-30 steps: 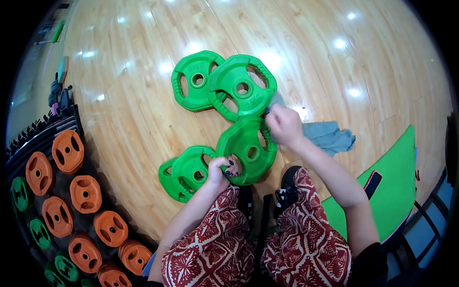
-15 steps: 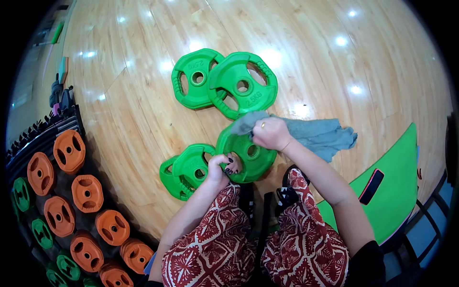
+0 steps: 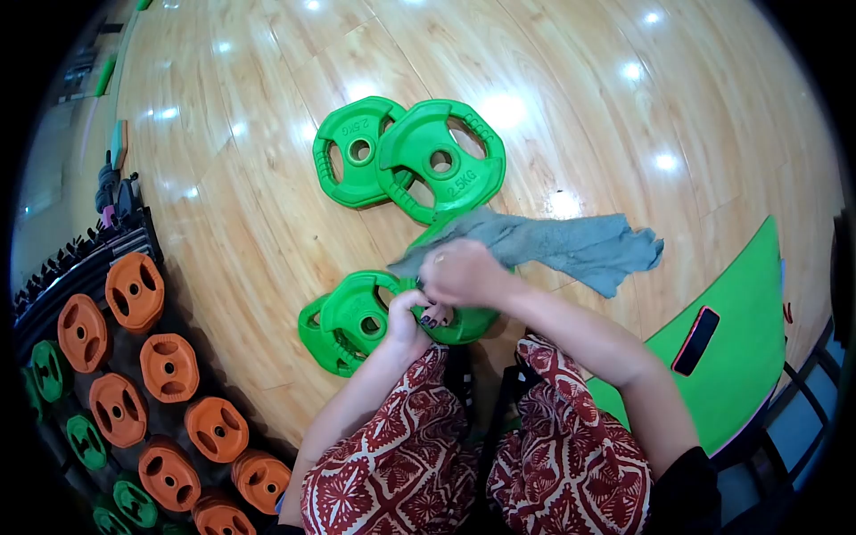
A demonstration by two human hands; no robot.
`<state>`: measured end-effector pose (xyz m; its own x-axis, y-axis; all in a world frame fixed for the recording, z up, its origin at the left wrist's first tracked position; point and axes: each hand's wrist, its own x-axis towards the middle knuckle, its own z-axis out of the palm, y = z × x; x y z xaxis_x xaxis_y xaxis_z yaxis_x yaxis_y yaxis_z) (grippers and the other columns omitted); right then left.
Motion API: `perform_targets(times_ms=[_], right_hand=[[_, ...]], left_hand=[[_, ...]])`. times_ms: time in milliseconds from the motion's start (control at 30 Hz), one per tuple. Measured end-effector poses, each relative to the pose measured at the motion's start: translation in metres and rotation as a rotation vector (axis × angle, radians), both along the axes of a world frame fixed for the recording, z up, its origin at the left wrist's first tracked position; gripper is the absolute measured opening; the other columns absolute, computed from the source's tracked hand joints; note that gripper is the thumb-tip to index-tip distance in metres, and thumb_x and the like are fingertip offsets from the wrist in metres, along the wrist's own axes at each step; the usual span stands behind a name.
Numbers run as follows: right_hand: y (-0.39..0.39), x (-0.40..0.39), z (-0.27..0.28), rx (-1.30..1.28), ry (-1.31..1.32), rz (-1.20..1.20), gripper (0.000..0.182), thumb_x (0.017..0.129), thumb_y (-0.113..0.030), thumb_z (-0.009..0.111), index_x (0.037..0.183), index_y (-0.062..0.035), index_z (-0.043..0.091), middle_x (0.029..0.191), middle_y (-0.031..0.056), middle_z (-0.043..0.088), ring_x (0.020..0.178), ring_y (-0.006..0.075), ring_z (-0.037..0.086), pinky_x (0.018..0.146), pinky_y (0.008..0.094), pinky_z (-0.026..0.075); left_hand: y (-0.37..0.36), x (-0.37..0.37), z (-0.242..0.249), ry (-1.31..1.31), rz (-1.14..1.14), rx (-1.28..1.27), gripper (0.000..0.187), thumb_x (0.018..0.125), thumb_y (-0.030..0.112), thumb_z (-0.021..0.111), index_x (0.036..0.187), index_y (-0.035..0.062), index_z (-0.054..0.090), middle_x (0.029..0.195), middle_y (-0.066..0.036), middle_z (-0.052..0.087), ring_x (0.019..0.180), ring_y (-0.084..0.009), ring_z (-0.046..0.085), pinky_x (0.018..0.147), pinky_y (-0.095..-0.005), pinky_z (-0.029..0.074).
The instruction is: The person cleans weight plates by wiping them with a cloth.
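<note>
A green weight plate [image 3: 473,326] stands tilted in front of my knees, mostly covered by my hands and a cloth. My left hand [image 3: 410,328] is wrapped round the plate's rim through its grip slot, dark-nailed fingers showing. My right hand [image 3: 468,275] is closed on a grey-blue cloth [image 3: 571,245] and presses it against the plate's left upper part; it is a little blurred. The cloth's loose end trails to the right over the floor. Close to my left hand, two overlapping green plates [image 3: 343,323] lie on the floor.
Farther ahead, two green 2.5 kg plates [image 3: 455,183] overlap on the wooden floor [image 3: 580,116]. At left, a dark rack holds several orange plates [image 3: 169,367] and green plates [image 3: 86,441]. A phone [image 3: 695,341] lies on a green mat [image 3: 740,374] at right.
My right hand has moved left and slightly down across the plate, dragging the cloth toward my left hand. The left hand keeps its hold. The view has shifted slightly.
</note>
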<state>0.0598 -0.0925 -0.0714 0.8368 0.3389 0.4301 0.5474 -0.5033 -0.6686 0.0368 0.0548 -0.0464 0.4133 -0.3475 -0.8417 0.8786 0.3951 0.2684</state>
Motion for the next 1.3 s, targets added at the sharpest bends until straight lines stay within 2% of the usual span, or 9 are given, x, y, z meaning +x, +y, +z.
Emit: perform_targets(times_ms=[100, 267, 433, 567, 700, 900, 1100, 1167, 1300], right_hand=[[-0.031, 0.007, -0.025, -0.238, 0.038, -0.276, 0.017, 0.069, -0.023, 0.052, 0.058, -0.0109, 0.049, 0.055, 0.0072, 0.052, 0.052, 0.0259, 0.055, 0.049, 0.0378, 0.045], [-0.082, 0.017, -0.044, -0.098, 0.532, -0.651, 0.02, 0.076, -0.024, 0.051, 0.067, -0.0061, 0.05, 0.058, 0.0128, 0.054, 0.053, 0.0305, 0.054, 0.049, 0.041, 0.043], [-0.023, 0.018, 0.023, 0.073, 0.248, -0.483, 0.014, 0.073, -0.018, 0.054, 0.063, -0.0084, 0.049, 0.053, 0.0108, 0.049, 0.048, 0.0288, 0.052, 0.046, 0.038, 0.042], [-0.021, 0.012, -0.022, -0.007, -0.044, -0.272, 0.014, 0.07, -0.018, 0.056, 0.062, -0.0087, 0.048, 0.052, 0.0101, 0.049, 0.048, 0.027, 0.052, 0.046, 0.0366, 0.043], [-0.074, 0.013, -0.05, -0.235, 0.408, -0.48, 0.011, 0.072, -0.018, 0.054, 0.067, -0.0088, 0.05, 0.052, 0.0101, 0.051, 0.049, 0.0278, 0.054, 0.047, 0.0373, 0.045], [-0.041, 0.025, 0.024, 0.083, 0.143, -0.49, 0.014, 0.072, -0.017, 0.053, 0.064, -0.0083, 0.047, 0.054, 0.009, 0.05, 0.052, 0.0271, 0.054, 0.047, 0.0372, 0.044], [-0.046, 0.006, -0.039, -0.091, -0.015, -0.239, 0.013, 0.072, -0.016, 0.052, 0.063, -0.0089, 0.046, 0.054, 0.0062, 0.05, 0.05, 0.0243, 0.054, 0.047, 0.0362, 0.043], [-0.059, 0.001, -0.048, -0.281, 0.121, -0.358, 0.015, 0.074, -0.019, 0.05, 0.064, -0.0077, 0.047, 0.055, 0.0087, 0.051, 0.052, 0.026, 0.055, 0.047, 0.0373, 0.043], [-0.057, 0.007, -0.022, -0.073, 0.517, -0.597, 0.016, 0.074, -0.018, 0.051, 0.064, -0.0057, 0.048, 0.054, 0.0137, 0.047, 0.05, 0.0312, 0.05, 0.049, 0.0409, 0.041]], left_hand=[[-0.001, 0.003, 0.002, -0.068, -0.047, -0.004, 0.006, 0.064, 0.014, 0.043, 0.062, 0.0084, 0.041, 0.044, -0.003, 0.033, 0.041, -0.0147, 0.031, 0.047, -0.0283, 0.03], [-0.005, 0.003, 0.006, -0.077, -0.034, -0.011, 0.005, 0.064, 0.013, 0.042, 0.062, 0.0079, 0.041, 0.044, -0.003, 0.033, 0.041, -0.0144, 0.03, 0.046, -0.0282, 0.029], [-0.001, 0.003, 0.004, -0.058, -0.052, -0.019, 0.008, 0.063, 0.013, 0.043, 0.059, 0.0069, 0.04, 0.045, -0.003, 0.034, 0.043, -0.0158, 0.034, 0.049, -0.0292, 0.033], [-0.003, 0.002, 0.005, -0.075, -0.06, -0.011, 0.008, 0.063, 0.013, 0.043, 0.059, 0.0068, 0.04, 0.046, -0.003, 0.034, 0.044, -0.0159, 0.034, 0.049, -0.0292, 0.033], [-0.003, 0.003, 0.007, -0.068, -0.043, -0.033, 0.009, 0.062, 0.013, 0.043, 0.059, 0.0064, 0.039, 0.047, -0.003, 0.034, 0.044, -0.016, 0.034, 0.049, -0.029, 0.033], [-0.004, 0.003, 0.007, -0.054, -0.029, -0.014, 0.008, 0.062, 0.012, 0.043, 0.058, 0.0062, 0.039, 0.047, -0.004, 0.033, 0.044, -0.0165, 0.034, 0.049, -0.0292, 0.033], [-0.004, 0.004, 0.007, -0.079, -0.027, -0.056, 0.008, 0.063, 0.012, 0.043, 0.06, 0.0057, 0.039, 0.047, -0.004, 0.034, 0.044, -0.0167, 0.034, 0.049, -0.0295, 0.033], [-0.002, 0.003, 0.007, -0.076, -0.031, -0.049, 0.008, 0.063, 0.012, 0.043, 0.06, 0.0056, 0.039, 0.047, -0.004, 0.034, 0.044, -0.0167, 0.035, 0.049, -0.0295, 0.033], [0.002, 0.002, 0.003, -0.063, -0.05, -0.029, 0.009, 0.063, 0.013, 0.043, 0.061, 0.0055, 0.04, 0.047, -0.004, 0.034, 0.045, -0.0165, 0.036, 0.049, -0.0296, 0.033]])
